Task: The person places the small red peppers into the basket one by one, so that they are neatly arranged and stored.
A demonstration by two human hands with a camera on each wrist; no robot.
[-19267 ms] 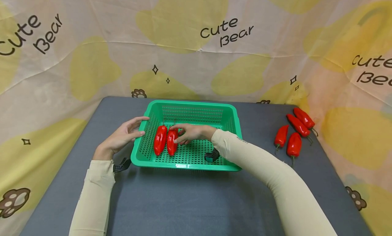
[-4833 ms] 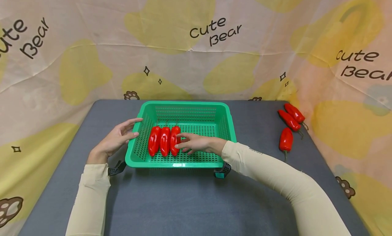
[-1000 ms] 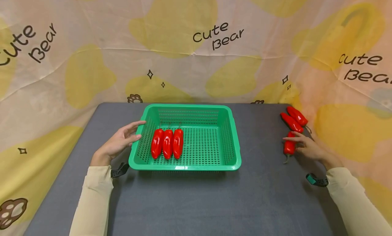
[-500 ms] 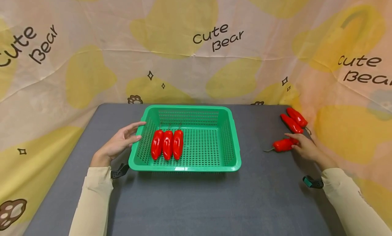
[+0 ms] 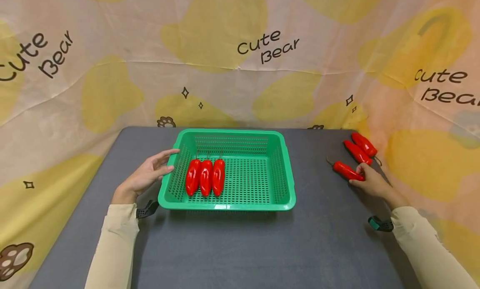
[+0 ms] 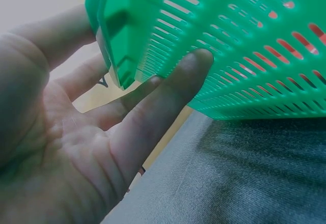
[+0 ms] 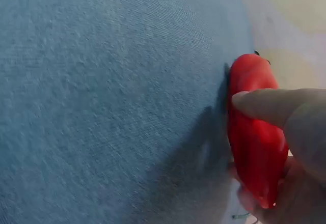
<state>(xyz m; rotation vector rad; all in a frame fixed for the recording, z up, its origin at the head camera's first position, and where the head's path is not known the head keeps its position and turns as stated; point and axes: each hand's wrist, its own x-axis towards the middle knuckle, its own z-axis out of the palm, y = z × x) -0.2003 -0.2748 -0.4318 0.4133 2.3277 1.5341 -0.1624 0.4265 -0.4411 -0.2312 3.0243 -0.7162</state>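
Note:
In the head view my left hand (image 5: 148,174) is at the left side of a green plastic basket (image 5: 240,206). Its fingers are fairly straight and touch the rim and the slotted outer wall, as the left wrist view shows. Far to the right, my right hand (image 5: 374,184) pinches a glossy red chili pepper (image 5: 346,171) by its tapered end, between thumb and fingers. That pepper's green stem points left and away from me. The right wrist view shows the thumb pressed on the red chili pepper (image 7: 254,142), close over the cloth.
Inside the basket, three red peppers (image 5: 206,178) lie side by side at the left, stems toward the back. Two more red peppers (image 5: 358,152) lie beyond my right hand on the grey table (image 5: 240,247). A printed cloth (image 5: 210,51) hangs behind and along the sides.
Lately my right hand has taken hold of a chili pepper and turned it, its stem swinging from near me to far left. Earlier that hand was in the basket, where a third pepper was added.

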